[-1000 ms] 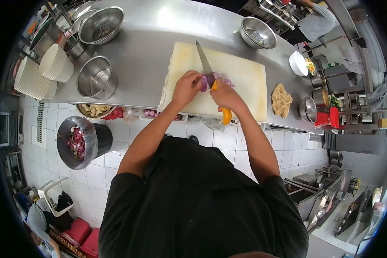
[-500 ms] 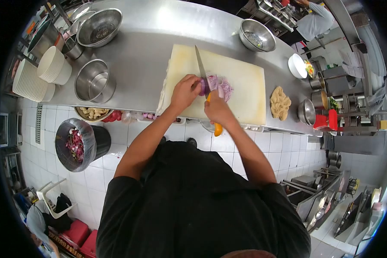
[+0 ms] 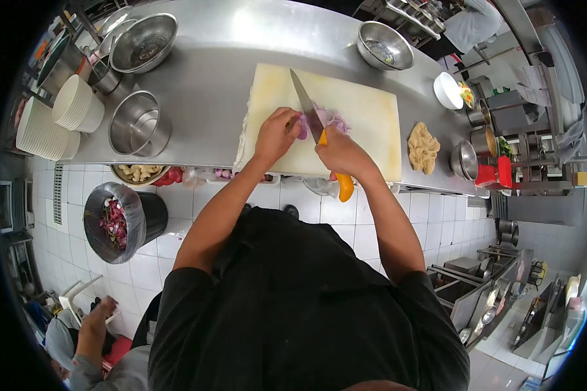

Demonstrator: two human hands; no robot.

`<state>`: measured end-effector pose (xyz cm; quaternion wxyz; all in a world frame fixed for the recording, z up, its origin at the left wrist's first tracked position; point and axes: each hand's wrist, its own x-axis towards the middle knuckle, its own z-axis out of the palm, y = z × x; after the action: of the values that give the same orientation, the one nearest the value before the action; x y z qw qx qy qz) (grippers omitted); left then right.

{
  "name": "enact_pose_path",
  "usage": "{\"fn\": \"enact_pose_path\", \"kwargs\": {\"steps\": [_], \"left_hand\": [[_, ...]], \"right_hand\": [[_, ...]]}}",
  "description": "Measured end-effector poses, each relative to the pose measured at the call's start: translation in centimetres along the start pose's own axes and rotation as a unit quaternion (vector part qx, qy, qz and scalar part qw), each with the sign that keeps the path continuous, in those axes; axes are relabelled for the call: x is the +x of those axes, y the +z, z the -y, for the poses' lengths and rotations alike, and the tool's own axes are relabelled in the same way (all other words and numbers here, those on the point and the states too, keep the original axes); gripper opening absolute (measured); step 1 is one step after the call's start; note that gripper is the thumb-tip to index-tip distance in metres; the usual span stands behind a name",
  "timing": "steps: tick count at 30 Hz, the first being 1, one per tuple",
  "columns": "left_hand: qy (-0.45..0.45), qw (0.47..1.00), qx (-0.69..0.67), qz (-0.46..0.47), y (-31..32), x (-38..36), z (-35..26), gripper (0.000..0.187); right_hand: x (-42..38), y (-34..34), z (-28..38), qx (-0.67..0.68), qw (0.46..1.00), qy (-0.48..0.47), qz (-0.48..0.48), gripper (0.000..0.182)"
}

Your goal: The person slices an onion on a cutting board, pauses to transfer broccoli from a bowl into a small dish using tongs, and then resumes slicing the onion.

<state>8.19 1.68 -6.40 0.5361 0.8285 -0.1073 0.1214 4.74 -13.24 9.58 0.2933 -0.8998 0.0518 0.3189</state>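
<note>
A kitchen knife (image 3: pixel 306 101) with an orange handle is in my right hand (image 3: pixel 347 154), its fingers wrapped round the grip. The blade slants up and left across a pale cutting board (image 3: pixel 365 107). Just left of the blade, my left hand (image 3: pixel 276 135) has its fingers bent and pinched against a piece of red onion (image 3: pixel 302 127). Sliced red onion (image 3: pixel 334 119) lies on the board to the right of the blade, partly hidden behind the knife and my right hand.
Steel bowls (image 3: pixel 139 127) and stacked white tubs (image 3: pixel 44 133) stand on the left of the counter. A crumpled tan cloth (image 3: pixel 424 148) lies right of the board. Below left is a lined bin (image 3: pixel 135 225) with onion scraps. Another person's hand (image 3: pixel 94 326) reaches in at lower left.
My right hand and the knife handle have shifted right, and the blade now lies at more of a slant. Another person's arm has come in at the lower left.
</note>
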Motion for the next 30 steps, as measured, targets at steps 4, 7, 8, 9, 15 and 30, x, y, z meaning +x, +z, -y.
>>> {"fn": "enact_pose_path", "kwargs": {"steps": [4, 7, 8, 9, 15, 30], "left_hand": [[0.004, 1.000, -0.006, 0.000, 0.1, 0.2, 0.3, 0.021], [0.046, 0.999, 0.017, -0.016, 0.1, 0.2, 0.5, 0.021], [0.033, 0.999, 0.009, -0.013, 0.2, 0.1, 0.5, 0.021], [0.020, 1.000, 0.002, -0.011, 0.2, 0.1, 0.4, 0.021], [0.005, 1.000, 0.014, -0.003, 0.0, 0.3, 0.1, 0.022], [0.158, 0.986, 0.041, 0.042, 0.0, 1.6, 0.4, 0.027]], "right_hand": [[-0.7, -0.1, 0.6, 0.001, 1.000, 0.011, 0.007, 0.032], [-0.7, 0.4, 0.3, 0.014, 1.000, 0.003, 0.002, 0.031], [-0.7, 0.5, 0.2, 0.019, 1.000, 0.000, -0.001, 0.030], [-0.7, 0.7, 0.2, 0.018, 1.000, -0.006, -0.005, 0.030], [1.6, 3.6, -2.0, 0.024, 0.996, -0.067, -0.058, 0.025], [6.9, 3.8, -9.7, -0.028, 0.989, -0.090, -0.117, 0.038]]}}
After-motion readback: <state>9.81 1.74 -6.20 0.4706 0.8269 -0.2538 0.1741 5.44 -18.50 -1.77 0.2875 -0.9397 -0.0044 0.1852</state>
